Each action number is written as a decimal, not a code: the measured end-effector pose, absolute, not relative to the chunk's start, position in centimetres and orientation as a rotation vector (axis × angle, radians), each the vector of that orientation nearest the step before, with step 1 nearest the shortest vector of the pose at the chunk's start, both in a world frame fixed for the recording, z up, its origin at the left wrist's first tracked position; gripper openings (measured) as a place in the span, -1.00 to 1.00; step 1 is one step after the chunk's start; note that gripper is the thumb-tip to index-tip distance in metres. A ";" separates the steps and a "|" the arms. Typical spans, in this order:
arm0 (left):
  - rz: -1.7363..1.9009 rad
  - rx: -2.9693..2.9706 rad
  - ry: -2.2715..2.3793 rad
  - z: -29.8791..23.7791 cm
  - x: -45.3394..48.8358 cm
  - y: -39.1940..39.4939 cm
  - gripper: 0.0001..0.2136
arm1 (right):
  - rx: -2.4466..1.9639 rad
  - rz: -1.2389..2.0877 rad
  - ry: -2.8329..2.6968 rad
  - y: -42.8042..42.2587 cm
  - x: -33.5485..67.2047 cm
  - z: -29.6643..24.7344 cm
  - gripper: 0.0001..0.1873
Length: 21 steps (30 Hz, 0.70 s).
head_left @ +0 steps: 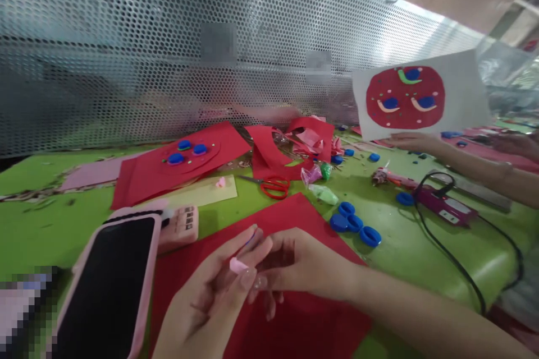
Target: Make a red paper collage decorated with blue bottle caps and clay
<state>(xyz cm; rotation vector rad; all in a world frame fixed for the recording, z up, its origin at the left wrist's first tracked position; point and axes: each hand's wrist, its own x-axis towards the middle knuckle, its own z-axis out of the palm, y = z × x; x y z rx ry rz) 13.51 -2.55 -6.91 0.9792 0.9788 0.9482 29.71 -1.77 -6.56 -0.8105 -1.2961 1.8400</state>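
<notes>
Above a large red sheet (269, 325), my left hand (210, 297) is closed, with a small pink piece of clay (238, 265) pinched between thumb and fingers. A thin blue bit (251, 236) shows by its fingertips. My right hand (307, 263) meets it from the right. Its fingers are curled together against the left fingertips, and whatever they grip is hidden. Left of my hands, a phone in a pink case (109, 275) leans against a pink power strip (183, 227). Red-handled scissors (274, 187) and a cream paper strip (197, 195) with a pink lump (220, 182) lie beyond.
Red paper with blue shapes (181, 154) lies at the back left, red scraps (269, 151) at the back. Blue rings (370, 236) and a corded purple power strip (446, 207) lie right. Another person's hand (415, 143) is beneath a decorated white sheet (461, 95). Perforated metal (126, 45) stands behind.
</notes>
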 end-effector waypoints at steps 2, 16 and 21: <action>0.946 0.976 0.962 -6.9 13.6 -2.5 -0.64 | -0.785 1.848 -1.337 -1.8 29.7 -6.5 -0.66; 0.955 0.927 0.973 -6.1 13.8 -2.3 -0.60 | -0.848 1.880 -1.305 -1.3 29.8 -6.9 -0.69; 0.998 0.915 1.046 -5.2 14.2 -2.8 -0.62 | -0.751 1.851 -1.427 -1.4 30.1 -6.8 -0.62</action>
